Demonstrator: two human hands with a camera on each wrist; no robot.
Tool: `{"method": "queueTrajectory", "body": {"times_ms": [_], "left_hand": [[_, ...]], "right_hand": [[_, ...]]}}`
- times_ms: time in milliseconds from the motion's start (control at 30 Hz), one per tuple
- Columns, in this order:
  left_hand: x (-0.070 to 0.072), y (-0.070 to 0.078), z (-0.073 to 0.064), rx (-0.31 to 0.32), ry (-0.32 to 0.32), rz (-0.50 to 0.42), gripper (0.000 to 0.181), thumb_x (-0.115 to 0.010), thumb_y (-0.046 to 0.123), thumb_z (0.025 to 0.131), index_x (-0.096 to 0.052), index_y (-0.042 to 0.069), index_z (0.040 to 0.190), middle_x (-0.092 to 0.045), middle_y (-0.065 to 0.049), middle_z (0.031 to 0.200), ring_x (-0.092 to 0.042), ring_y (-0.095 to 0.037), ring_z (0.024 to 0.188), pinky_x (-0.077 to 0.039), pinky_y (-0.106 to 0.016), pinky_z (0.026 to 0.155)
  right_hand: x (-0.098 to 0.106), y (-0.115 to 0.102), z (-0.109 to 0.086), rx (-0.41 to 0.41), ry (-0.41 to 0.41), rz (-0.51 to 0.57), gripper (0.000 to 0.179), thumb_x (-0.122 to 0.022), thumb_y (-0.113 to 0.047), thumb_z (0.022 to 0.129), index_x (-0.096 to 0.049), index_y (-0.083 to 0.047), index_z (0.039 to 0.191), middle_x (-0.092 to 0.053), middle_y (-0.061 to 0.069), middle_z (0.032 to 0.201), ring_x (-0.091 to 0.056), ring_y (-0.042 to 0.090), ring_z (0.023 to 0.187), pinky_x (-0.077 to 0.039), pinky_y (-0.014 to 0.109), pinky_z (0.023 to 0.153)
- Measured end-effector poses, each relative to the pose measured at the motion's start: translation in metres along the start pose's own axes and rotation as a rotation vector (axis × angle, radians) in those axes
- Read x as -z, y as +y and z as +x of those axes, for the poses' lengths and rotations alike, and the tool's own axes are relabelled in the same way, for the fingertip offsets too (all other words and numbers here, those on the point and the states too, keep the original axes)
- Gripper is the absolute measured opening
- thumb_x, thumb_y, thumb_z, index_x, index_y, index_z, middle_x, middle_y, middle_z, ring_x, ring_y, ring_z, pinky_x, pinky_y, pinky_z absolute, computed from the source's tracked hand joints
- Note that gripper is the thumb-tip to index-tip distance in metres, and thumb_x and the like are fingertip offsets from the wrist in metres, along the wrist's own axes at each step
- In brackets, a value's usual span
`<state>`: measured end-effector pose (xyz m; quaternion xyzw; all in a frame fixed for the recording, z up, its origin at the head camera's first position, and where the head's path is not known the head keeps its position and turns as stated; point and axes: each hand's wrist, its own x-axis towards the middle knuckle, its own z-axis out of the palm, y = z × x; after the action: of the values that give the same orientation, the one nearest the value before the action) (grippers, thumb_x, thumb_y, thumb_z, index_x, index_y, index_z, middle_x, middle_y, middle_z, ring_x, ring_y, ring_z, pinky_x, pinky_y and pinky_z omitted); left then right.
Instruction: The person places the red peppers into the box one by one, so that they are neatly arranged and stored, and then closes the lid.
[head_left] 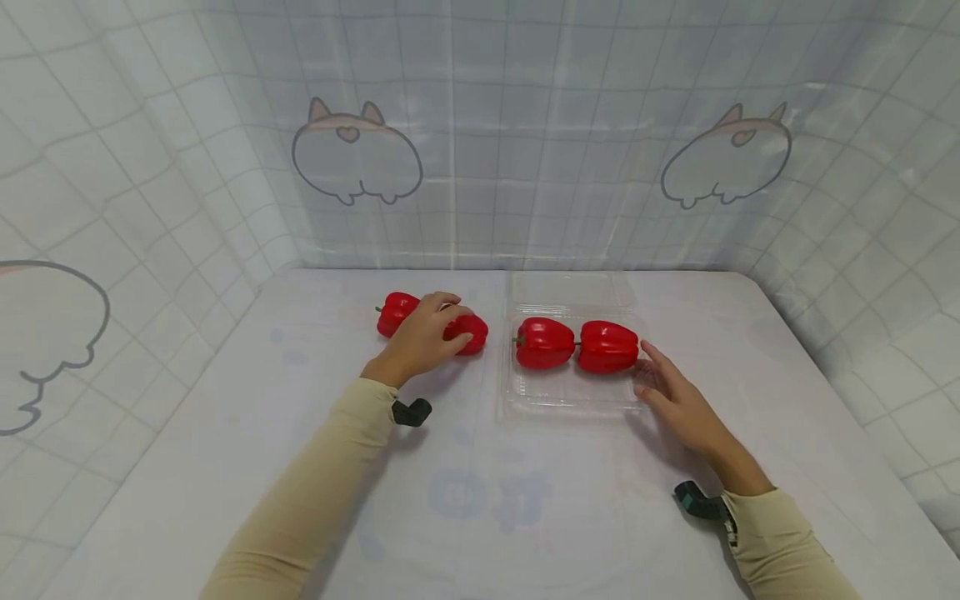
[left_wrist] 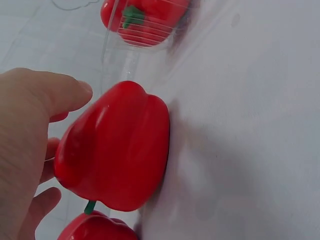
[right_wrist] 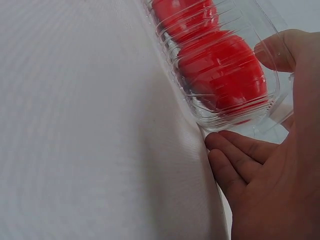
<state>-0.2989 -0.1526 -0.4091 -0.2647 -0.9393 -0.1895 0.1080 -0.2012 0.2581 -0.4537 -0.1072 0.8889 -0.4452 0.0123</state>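
Observation:
My left hand (head_left: 429,333) arches over a red bell pepper (left_wrist: 117,150) lying on the white table. In the left wrist view its thumb is beside the upper end and other fingers are partly hidden behind the pepper. Another red bell pepper (head_left: 397,312) lies just left of that hand. At the right, a clear plastic box (head_left: 577,390) holds a red bell pepper (head_left: 545,343) and, to its right, another red bell pepper (head_left: 608,347). My right hand (head_left: 678,408) rests its extended fingers at the box's right end, with the thumb (right_wrist: 280,50) by the rim.
The box's clear lid (head_left: 572,289) lies folded back towards the rear wall. A white table (head_left: 480,517) spreads in front of the box. Tiled-pattern sheets (head_left: 540,150) hang behind it and along both sides.

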Motion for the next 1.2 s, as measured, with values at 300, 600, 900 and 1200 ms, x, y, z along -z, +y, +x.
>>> {"method": "queueTrajectory", "body": {"times_ms": [300,600,900,1200], "left_hand": [[-0.001,-0.0038,-0.0026,0.033,-0.052,-0.004,0.051,-0.077,0.032,0.088,-0.061,0.018,0.135,-0.046,-0.01,0.145,-0.04,-0.028,0.134,-0.054,-0.047,0.093],[-0.0032,-0.0062,-0.0063,0.04,-0.088,-0.015,0.063,-0.081,0.027,0.085,-0.055,0.021,0.143,-0.04,-0.011,0.152,-0.035,-0.029,0.139,-0.054,-0.051,0.092],[-0.0041,-0.0053,-0.0085,0.015,-0.069,0.006,0.062,-0.08,0.027,0.086,-0.056,0.019,0.142,-0.043,-0.012,0.148,-0.037,-0.03,0.137,-0.053,-0.051,0.093],[-0.0052,-0.0057,-0.0091,0.028,-0.02,0.007,0.061,-0.077,0.033,0.088,-0.054,0.02,0.142,-0.043,-0.01,0.148,-0.039,-0.029,0.136,-0.054,-0.051,0.092]], "right_hand": [[-0.0016,0.003,-0.0001,0.009,0.001,-0.001,0.076,-0.057,-0.023,0.102,-0.011,-0.023,0.163,-0.031,0.024,0.158,-0.036,0.043,0.142,-0.032,0.063,0.109],[-0.0009,0.0053,-0.0006,0.016,-0.003,-0.001,0.076,-0.056,-0.024,0.102,-0.01,-0.025,0.163,-0.03,0.024,0.158,-0.035,0.043,0.142,-0.031,0.064,0.108],[-0.0011,0.007,-0.0012,0.018,0.002,-0.004,0.076,-0.058,-0.027,0.102,-0.011,-0.025,0.163,-0.033,0.024,0.156,-0.036,0.044,0.141,-0.031,0.065,0.108],[-0.0002,0.0052,-0.0049,0.035,0.019,0.003,0.075,-0.059,-0.025,0.101,-0.015,-0.02,0.162,-0.039,0.023,0.153,-0.043,0.042,0.137,-0.036,0.062,0.106]]}}
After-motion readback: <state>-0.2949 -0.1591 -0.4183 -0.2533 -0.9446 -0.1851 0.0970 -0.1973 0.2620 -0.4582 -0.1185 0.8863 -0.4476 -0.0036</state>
